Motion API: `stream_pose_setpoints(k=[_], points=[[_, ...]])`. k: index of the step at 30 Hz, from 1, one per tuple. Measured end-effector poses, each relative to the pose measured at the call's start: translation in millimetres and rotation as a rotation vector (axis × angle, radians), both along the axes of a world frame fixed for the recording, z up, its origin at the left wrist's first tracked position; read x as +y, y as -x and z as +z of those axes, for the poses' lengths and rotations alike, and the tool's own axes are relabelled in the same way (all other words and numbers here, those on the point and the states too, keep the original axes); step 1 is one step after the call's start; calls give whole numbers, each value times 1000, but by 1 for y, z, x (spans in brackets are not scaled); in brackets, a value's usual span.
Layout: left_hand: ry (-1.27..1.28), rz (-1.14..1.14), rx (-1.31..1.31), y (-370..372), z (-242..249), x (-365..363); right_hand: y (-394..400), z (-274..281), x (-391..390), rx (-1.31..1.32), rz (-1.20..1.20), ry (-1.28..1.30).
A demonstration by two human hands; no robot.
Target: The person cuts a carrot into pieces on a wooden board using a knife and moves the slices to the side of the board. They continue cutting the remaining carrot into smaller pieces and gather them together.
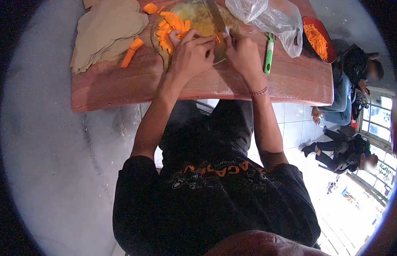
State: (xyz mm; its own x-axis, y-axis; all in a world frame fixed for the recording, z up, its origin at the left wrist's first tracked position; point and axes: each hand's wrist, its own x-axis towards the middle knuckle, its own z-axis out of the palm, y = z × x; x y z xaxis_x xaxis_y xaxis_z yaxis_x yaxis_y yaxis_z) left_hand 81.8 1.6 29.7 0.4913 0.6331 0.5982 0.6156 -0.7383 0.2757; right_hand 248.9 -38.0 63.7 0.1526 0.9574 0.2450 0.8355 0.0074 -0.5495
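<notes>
A small orange carrot piece (217, 38) is set on a round, stained cutting board (199, 22), between the two hands. It is met by the fingertips of the left hand (192, 55), whose fingers are bent and drawn narrow, seemingly to steady it; whether it is actually pinched cannot be told. A knife (216, 16) is gripped by its handle in the closed right hand (243, 55), its blade angled away from the body, probably for control beside the fingers. Chopped carrot (168, 30) is heaped at the board's left, apparently to leave room near the blade.

Farther left, a carrot chunk (132, 52) is laid beside overlapping brown sheets (109, 32). To the right are placed a green-handled peeler (269, 55), a crumpled plastic bag (273, 17) and a red dish (330, 53) of shredded carrot (315, 40), close to the table's right edge. Elbow room is given by the wooden table's near edge (109, 100), over which both forearms are extended.
</notes>
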Motion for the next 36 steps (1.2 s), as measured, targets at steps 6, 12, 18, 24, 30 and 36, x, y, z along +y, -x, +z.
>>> stream_pose_setpoints(k=[6, 12, 18, 24, 30, 36], points=[[-56, -13, -57, -1, -4, 1, -10, 19, -28, 110, -5, 75], [-55, -20, -62, -2, -7, 2, 13, 21, -60, 110, -33, 54], [-49, -22, -34, -1, -5, 1, 19, 12, -63, 75, -39, 84], [-50, -45, -31, 1, -5, 0, 32, 11, -54, -18, -81, 136], [6, -13, 85, 5, 4, -4, 12, 6, -12, -22, 53, 14], [-37, -38, -44, 1, -8, 1, 12, 12, -39, 100, 19, 6]])
